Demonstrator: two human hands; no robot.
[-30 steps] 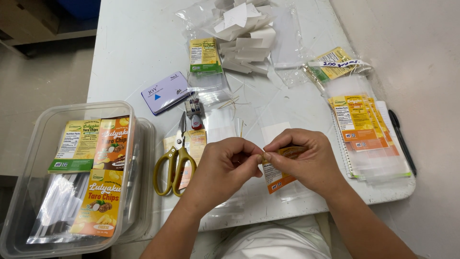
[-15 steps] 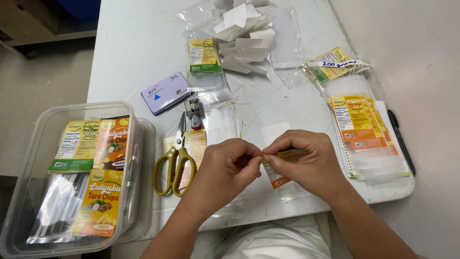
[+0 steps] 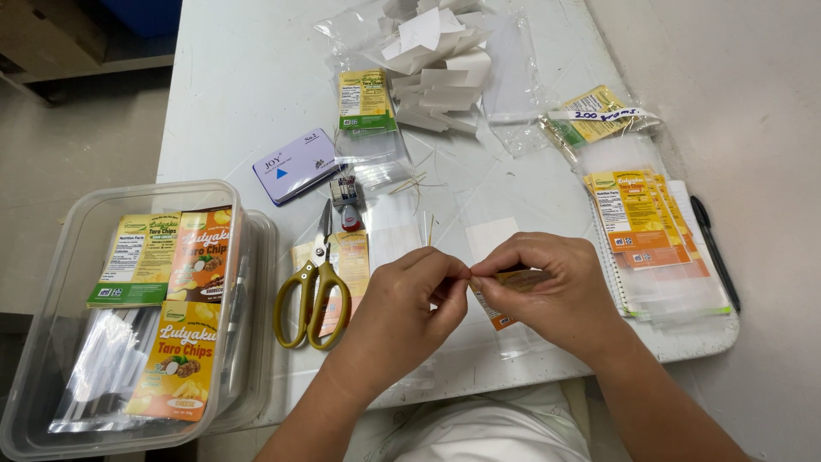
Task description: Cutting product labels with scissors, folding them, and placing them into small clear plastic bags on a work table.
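Clear packet (image 3: 505, 321) with orange label, pinched by both hands (image 3: 479, 295), perhaps its edge, yellow-handled scissors (image 3: 314, 295) just left

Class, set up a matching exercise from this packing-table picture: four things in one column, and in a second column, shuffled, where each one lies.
Things
1. scissors
2. black pen
3. ink pad case
4. pile of white paper slips

Places
A. at the table's right edge, beside the stack of orange labelled bags
B. at the far end of the table, on clear bags
C. just left of the left hand, handles toward the person
D. beyond the scissors, flat on the table

Pairs: 1-C, 2-A, 3-D, 4-B
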